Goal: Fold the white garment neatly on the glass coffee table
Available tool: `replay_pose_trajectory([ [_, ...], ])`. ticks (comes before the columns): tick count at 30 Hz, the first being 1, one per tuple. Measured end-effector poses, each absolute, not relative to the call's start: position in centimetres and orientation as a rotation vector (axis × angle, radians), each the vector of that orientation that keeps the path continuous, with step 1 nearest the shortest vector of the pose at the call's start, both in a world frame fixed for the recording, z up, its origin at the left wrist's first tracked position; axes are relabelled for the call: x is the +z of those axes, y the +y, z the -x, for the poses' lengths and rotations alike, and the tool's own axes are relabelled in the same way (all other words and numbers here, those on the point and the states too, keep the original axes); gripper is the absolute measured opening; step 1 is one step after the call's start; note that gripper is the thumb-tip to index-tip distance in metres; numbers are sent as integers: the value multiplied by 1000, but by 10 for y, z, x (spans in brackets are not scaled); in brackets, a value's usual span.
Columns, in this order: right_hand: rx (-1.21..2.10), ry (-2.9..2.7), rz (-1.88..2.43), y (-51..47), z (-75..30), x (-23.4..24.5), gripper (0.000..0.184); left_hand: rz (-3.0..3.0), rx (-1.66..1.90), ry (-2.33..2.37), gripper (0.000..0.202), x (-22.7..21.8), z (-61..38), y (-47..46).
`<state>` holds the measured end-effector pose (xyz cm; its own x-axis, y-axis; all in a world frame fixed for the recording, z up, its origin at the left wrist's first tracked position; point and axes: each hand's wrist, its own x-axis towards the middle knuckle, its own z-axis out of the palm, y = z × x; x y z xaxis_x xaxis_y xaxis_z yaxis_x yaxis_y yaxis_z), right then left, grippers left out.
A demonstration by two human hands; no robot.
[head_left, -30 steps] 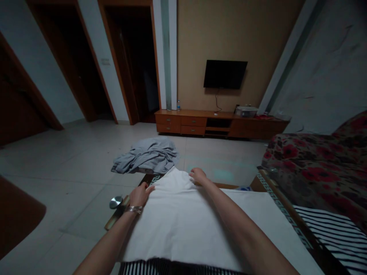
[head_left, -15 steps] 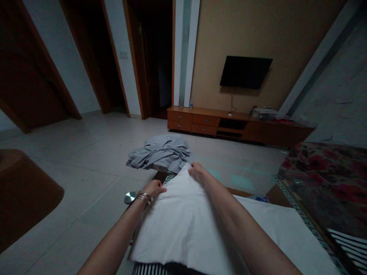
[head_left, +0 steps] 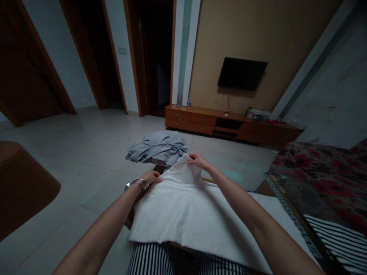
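Note:
A white cloth (head_left: 177, 210) lies spread across the glass table in front of me, its near edge hanging by my striped clothing. My left hand (head_left: 151, 177) pinches the cloth's left edge between thumb and fingers. Farther out, my right hand (head_left: 198, 161) grips the far corner and holds it raised off the table. Just beyond that corner, a crumpled grey garment (head_left: 159, 147) rests at the table's far left end. Metal bracelets (head_left: 141, 184) circle my left wrist.
The glass table has a patterned border (head_left: 289, 210) on its right side. A floral-covered sofa (head_left: 318, 168) stands to the right, a brown seat (head_left: 25, 187) to the left. Across the tiled floor is a low wooden cabinet (head_left: 197, 120) beneath a television (head_left: 242, 73).
Both hands have kept hold of the cloth. Its far corner is lifted higher, and the near edge has drawn away from me, showing more of the striped clothing. My view has shifted slightly.

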<state>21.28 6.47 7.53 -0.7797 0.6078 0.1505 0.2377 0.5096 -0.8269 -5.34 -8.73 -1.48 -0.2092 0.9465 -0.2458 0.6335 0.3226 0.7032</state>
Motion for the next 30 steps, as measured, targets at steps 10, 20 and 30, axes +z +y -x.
replay_pose_trajectory([
  [10,582,-2563,492,-37,-254,72,24,-1443,763,2181,8,-27,35,-92],
  [20,388,-2869,448,-99,-351,20,21,-1638,743,2238,15,-31,28,-97],
  [30,49,-2611,1018,-3,-356,-14,37,-1710,598,2317,21,-29,23,-93],
])
